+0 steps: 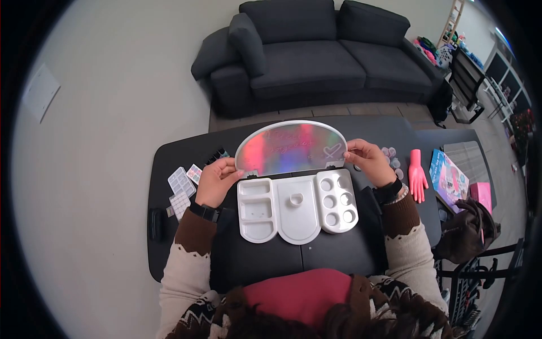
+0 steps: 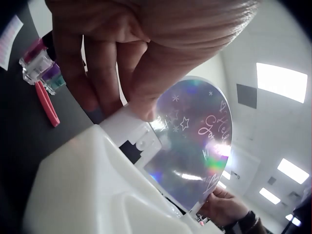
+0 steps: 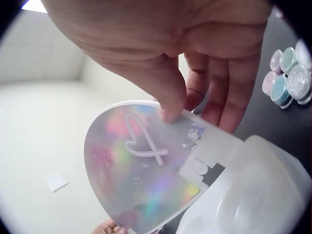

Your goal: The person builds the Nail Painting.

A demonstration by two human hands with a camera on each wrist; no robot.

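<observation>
A half-round lid [image 1: 291, 148] with a shiny rainbow inner face stands raised at the back of a white compartment case [image 1: 297, 223]. White lettering, stars and a heart outline decorate that face. At the lid's left lower corner, my left hand [image 1: 217, 179] pinches the white rim between thumb and fingers. My right hand [image 1: 372, 161] grips the opposite rim, with its thumb [image 3: 173, 105] on the rainbow face. The hinge corners show cut-outs along the case's back edge. Three tray sections lie on the case's left, a rounded panel in the middle, and several round wells on the right.
Left on the black table [image 1: 271, 263] are clear bead boxes [image 1: 181, 182] and small bottles [image 2: 41, 68] beside a pink tool [image 2: 47, 105]. To the right are small glitter jars [image 3: 287, 80], a pink model hand [image 1: 416, 176] and a colourful box [image 1: 450, 176]. A dark sofa [image 1: 316, 65] stands beyond.
</observation>
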